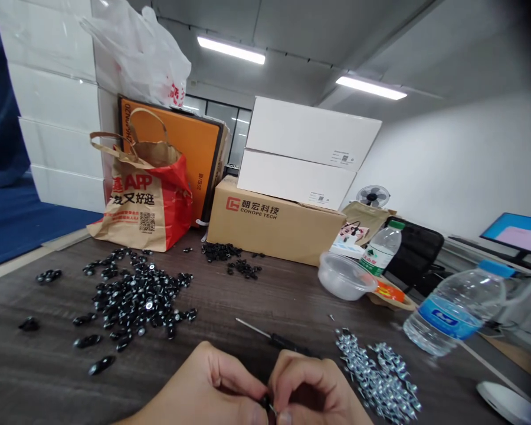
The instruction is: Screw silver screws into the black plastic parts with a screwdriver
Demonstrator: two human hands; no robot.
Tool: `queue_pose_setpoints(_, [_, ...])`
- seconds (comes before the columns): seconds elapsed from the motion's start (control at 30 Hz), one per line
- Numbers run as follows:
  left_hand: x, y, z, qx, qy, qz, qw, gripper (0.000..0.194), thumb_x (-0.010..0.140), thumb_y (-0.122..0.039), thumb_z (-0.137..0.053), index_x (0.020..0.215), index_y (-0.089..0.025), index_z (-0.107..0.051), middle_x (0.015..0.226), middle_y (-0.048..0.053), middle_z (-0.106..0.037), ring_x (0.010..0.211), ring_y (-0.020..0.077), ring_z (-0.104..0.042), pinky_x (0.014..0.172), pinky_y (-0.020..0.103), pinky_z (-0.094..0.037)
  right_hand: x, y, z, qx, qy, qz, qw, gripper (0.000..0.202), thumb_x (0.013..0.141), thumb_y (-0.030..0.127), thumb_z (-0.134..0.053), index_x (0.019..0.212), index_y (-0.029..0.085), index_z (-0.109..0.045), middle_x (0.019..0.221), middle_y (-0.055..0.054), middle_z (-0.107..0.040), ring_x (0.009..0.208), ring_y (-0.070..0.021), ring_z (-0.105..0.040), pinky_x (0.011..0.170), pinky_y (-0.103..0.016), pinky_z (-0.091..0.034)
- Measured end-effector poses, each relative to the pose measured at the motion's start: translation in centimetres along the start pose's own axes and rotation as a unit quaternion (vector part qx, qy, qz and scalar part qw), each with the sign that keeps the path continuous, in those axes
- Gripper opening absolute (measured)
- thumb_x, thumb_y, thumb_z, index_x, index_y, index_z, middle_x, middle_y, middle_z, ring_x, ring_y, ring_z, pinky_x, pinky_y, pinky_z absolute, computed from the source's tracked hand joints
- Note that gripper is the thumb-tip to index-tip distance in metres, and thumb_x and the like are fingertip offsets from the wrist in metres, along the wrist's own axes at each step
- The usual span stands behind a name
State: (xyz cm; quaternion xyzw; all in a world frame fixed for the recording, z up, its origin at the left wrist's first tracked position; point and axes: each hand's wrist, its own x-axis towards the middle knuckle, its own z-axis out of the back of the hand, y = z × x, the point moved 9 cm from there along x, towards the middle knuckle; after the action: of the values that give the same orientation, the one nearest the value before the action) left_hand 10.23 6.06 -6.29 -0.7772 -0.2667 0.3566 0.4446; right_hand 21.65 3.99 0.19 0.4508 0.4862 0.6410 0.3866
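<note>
Nearest the camera, two bare hands meet at the tabletop's (216,313) near edge. Fingers of the left hand (219,386) pinch a small black part (265,402) — mostly hidden — while those of the right hand (316,389) close narrowly on a thin metal piece (272,408) right against it. Just beyond the hands lies a screwdriver (285,343), its shaft pointing up and left. Loose black parts (135,295) form a heap on the left; silvery screws (380,381) spread to the right, near a blue-capped water bottle (451,313).
</note>
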Motion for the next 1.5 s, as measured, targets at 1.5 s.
queue_pose_setpoints(1.5, [-0.4, -1.6, 0.2, -0.058, -0.012, -0.104, 0.993, 0.033, 0.059, -0.033, -0.093, 0.081, -0.013, -0.079, 0.070, 0.007, -0.080, 0.065, 0.0180, -0.072, 0.060, 0.026, -0.056, -0.7, 3.3, 3.9, -0.336, -0.101, 0.060, 0.934, 0.015, 0.087, 0.031, -0.070, 0.100, 0.024, -0.069, 0.088, -0.005, -0.070, 0.083, -0.0217, -0.065, 0.077, -0.035, -0.053])
